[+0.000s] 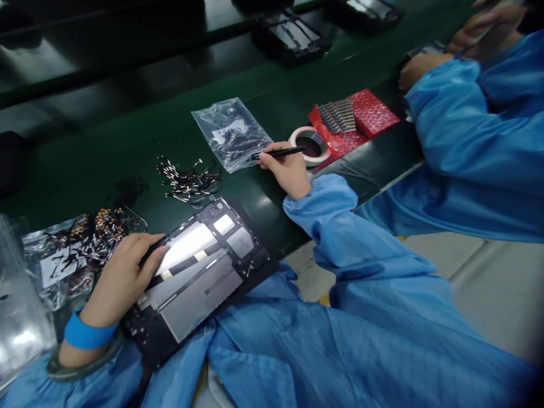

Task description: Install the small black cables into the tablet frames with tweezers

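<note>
My left hand (127, 266) grips the upper left edge of an opened tablet (199, 294), thumb on top. The tablet lies tilted near my body, with its silver battery panels and black frame bared. My right hand (291, 170) is closed on black tweezers (285, 151), which point left. Their tips are over the right edge of a clear plastic bag (221, 127) with a white label and dark contents. Just beyond the tablet lies a loose pile of small black cables (189, 184) with white and gold ends.
More cables (108, 224) lie on a bag at left, beside clear plastic (21, 317). A white tape roll (293, 136) touches red bubble wrap (376, 113) holding a row of small parts (338, 116). A co-worker's sleeve (450, 124) is at right. Device stacks (293, 37) stand at the back.
</note>
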The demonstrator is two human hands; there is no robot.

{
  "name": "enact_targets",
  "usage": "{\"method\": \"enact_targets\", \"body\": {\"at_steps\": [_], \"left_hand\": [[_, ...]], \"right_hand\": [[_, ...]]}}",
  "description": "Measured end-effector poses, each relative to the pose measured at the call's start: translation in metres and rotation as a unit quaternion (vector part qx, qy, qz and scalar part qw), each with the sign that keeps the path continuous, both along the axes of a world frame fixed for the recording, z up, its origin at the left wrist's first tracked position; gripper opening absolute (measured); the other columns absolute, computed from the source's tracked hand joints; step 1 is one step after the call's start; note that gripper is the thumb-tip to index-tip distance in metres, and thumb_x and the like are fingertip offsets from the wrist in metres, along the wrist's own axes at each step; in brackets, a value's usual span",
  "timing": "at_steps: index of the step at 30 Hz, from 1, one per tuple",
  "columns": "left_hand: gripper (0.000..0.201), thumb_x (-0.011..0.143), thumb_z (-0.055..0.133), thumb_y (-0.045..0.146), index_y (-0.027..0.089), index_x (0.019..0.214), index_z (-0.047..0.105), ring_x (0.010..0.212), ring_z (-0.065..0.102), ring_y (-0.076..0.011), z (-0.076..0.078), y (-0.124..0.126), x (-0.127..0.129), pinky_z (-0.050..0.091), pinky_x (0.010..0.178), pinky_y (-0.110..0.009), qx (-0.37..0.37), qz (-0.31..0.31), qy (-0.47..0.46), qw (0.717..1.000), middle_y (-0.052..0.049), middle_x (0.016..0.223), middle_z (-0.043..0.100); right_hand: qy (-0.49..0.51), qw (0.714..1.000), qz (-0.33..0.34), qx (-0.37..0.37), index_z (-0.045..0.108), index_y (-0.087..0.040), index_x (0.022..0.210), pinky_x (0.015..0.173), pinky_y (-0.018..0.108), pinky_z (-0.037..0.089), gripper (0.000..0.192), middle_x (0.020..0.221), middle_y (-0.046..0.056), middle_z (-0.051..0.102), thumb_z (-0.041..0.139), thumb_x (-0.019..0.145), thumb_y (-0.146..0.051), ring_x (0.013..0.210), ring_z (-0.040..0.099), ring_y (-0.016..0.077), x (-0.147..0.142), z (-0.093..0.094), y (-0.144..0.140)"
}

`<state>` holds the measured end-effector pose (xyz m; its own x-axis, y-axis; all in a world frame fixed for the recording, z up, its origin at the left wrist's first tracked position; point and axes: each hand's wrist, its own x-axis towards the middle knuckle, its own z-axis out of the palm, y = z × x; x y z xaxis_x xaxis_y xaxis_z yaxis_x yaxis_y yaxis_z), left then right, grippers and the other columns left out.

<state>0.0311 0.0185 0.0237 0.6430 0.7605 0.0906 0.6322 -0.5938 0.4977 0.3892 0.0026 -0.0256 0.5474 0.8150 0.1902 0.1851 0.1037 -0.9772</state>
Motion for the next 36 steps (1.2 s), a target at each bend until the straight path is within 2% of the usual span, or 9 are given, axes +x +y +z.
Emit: {"method": "enact_targets", "body": {"at_steps": [5,17,21,24,27,29,31,33,36], "left_hand": [[0.029,0.088,0.052,0.046,0.023,0.1,0.065,0.094,0.06,-0.0247,0.004,0.0,0.0,0.046,0.088,-0.036,-0.013,0.006,0.006,1.0,-0.006,0.096,0.065],[0.032,0.09,0.048,0.047,0.022,0.102,0.064,0.096,0.06,-0.026,0.0,-0.002,-0.003,0.047,0.089,-0.039,0.003,0.001,0.02,1.0,-0.008,0.098,0.065],[0.031,0.09,0.05,0.045,0.022,0.105,0.064,0.097,0.06,-0.0257,0.002,-0.003,-0.004,0.047,0.09,-0.039,0.005,0.003,0.004,1.0,-0.008,0.1,0.064],[0.03,0.087,0.057,0.04,0.022,0.111,0.062,0.103,0.059,-0.0246,0.008,-0.01,0.002,0.048,0.092,-0.038,0.011,0.019,-0.044,0.999,-0.008,0.108,0.064],[0.033,0.084,0.061,0.035,0.021,0.114,0.059,0.094,0.064,-0.0201,0.018,-0.022,0.015,0.052,0.085,-0.035,-0.083,0.042,-0.138,0.986,-0.007,0.105,0.066],[0.034,0.081,0.065,0.034,0.02,0.112,0.058,0.083,0.067,-0.0168,0.024,-0.03,0.026,0.056,0.077,-0.031,-0.178,0.07,-0.203,0.96,-0.006,0.097,0.068],[0.032,0.076,0.07,0.033,0.018,0.103,0.059,0.074,0.067,-0.0148,0.029,-0.037,0.035,0.057,0.068,-0.026,-0.232,0.094,-0.243,0.937,-0.004,0.086,0.069],[0.026,0.074,0.072,0.033,0.018,0.092,0.061,0.061,0.065,-0.0121,0.033,-0.041,0.04,0.055,0.057,-0.022,-0.266,0.111,-0.258,0.922,-0.001,0.075,0.068],[0.02,0.074,0.071,0.033,0.019,0.081,0.06,0.045,0.058,-0.009,0.038,-0.044,0.041,0.05,0.042,-0.018,-0.307,0.148,-0.271,0.9,0.002,0.062,0.065]], "right_hand": [[0.0,1.0,-0.003,0.006,0.057,-0.022,0.083,0.072,0.027,0.055,0.035,0.076,-0.004,0.063,0.076,0.068,-0.048,0.071,0.065,0.0117,0.0,0.001,-0.001],[-0.026,1.0,-0.006,0.008,0.059,-0.022,0.08,0.07,0.026,0.054,0.029,0.072,-0.004,0.064,0.074,0.071,-0.045,0.068,0.066,0.0116,0.001,0.0,-0.002],[0.029,1.0,-0.007,-0.001,0.059,-0.021,0.079,0.066,0.025,0.055,0.037,0.073,-0.004,0.064,0.077,0.065,-0.05,0.07,0.068,0.0121,-0.01,0.013,-0.01],[0.095,0.994,0.052,-0.025,0.058,-0.021,0.08,0.062,0.023,0.056,0.042,0.073,-0.004,0.067,0.078,0.063,-0.053,0.067,0.069,0.0115,-0.039,0.033,-0.02],[0.18,0.965,0.176,-0.07,0.059,-0.019,0.079,0.057,0.021,0.055,0.041,0.071,-0.002,0.069,0.079,0.063,-0.051,0.063,0.069,0.0118,-0.079,0.055,-0.03],[0.227,0.932,0.264,-0.102,0.06,-0.018,0.077,0.055,0.02,0.055,0.038,0.067,-0.001,0.07,0.08,0.064,-0.047,0.06,0.069,0.0115,-0.104,0.066,-0.033],[0.265,0.897,0.329,-0.127,0.06,-0.017,0.076,0.054,0.018,0.054,0.036,0.063,-0.001,0.07,0.081,0.064,-0.045,0.058,0.068,0.0109,-0.123,0.073,-0.033],[0.294,0.872,0.363,-0.149,0.061,-0.017,0.074,0.053,0.017,0.054,0.035,0.06,-0.002,0.069,0.081,0.063,-0.044,0.056,0.068,0.0102,-0.134,0.075,-0.03],[0.34,0.843,0.372,-0.188,0.062,-0.018,0.073,0.054,0.015,0.054,0.034,0.061,-0.002,0.07,0.082,0.062,-0.043,0.057,0.068,0.0094,-0.141,0.073,-0.025]]}}
